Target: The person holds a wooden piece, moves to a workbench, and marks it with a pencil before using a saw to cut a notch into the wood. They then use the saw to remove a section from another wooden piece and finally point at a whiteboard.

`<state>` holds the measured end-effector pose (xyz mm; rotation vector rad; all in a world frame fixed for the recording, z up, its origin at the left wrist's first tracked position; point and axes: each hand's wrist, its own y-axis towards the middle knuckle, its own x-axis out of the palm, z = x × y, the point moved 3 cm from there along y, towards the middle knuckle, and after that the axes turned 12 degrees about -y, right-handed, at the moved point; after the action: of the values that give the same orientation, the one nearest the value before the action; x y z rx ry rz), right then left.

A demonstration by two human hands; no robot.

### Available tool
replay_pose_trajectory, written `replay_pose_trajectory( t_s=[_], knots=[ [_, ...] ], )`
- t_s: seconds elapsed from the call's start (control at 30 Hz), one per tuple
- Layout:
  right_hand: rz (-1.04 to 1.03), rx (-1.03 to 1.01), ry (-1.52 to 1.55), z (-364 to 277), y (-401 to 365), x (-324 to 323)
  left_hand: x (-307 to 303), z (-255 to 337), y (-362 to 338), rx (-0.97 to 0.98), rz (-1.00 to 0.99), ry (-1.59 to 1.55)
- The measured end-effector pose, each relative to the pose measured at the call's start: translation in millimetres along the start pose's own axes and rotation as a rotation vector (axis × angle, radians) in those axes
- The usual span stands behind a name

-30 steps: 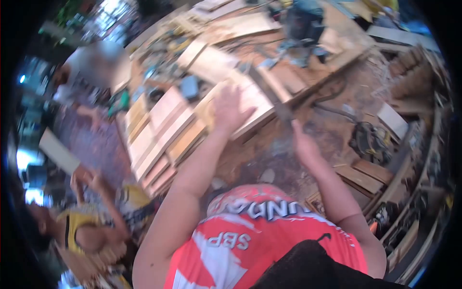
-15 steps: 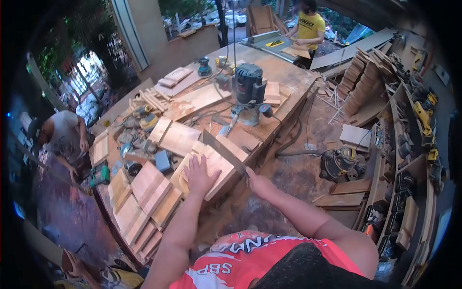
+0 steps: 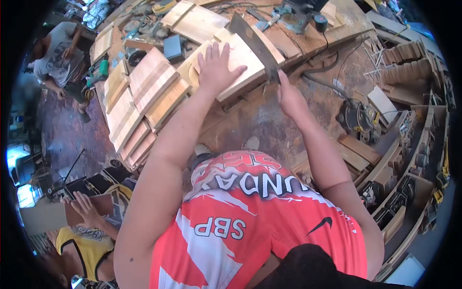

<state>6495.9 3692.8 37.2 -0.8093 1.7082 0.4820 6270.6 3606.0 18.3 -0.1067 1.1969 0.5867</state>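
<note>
A handsaw (image 3: 253, 42) is in my right hand (image 3: 291, 96), whose fingers are wrapped round its handle end. Its broad blade slants up and left along the right side of a pale wooden board (image 3: 248, 54). Whether the teeth are cutting into wood cannot be made out. My left hand (image 3: 219, 70) lies flat on that board with the fingers spread, left of the blade. Just beyond my left hand, a blue block (image 3: 172, 47) rests among the wood. Stepped wooden panels (image 3: 151, 79) are stacked to the left on the bench.
A green cordless drill (image 3: 100, 73) sits at the bench's left edge, near a person in a grey shirt (image 3: 60, 50). Another person in yellow (image 3: 84, 245) holds a flat board (image 3: 45, 219) at lower left. A machine with a hose (image 3: 356, 118) stands on the floor at right, before tool shelves (image 3: 414, 192).
The view has tipped downward, so the bench sits higher in the picture. Relative to the board, both hands and the saw look much the same. More of the person in yellow shows.
</note>
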Motion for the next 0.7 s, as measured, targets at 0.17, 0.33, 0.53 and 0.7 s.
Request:
replay_pose_trajectory(
  t_s=[0.17,0.33,0.53,0.7],
  knots=[
    [-0.104,0.066,0.003,8.7,-29.0,-9.9,3.5,-2.9,1.5,0.017,0.013,0.026],
    [-0.120,0.077,0.005,6.7,-21.5,-7.0,5.4,-2.3,-0.5,0.039,0.016,0.018],
    [-0.076,0.046,-0.027,4.3,-4.8,1.6,3.6,-2.1,0.5,0.025,0.036,-0.002],
    [-0.078,0.019,0.049,11.4,-26.5,2.8,-0.6,3.4,-0.3,0.037,-0.040,0.039]
  ],
)
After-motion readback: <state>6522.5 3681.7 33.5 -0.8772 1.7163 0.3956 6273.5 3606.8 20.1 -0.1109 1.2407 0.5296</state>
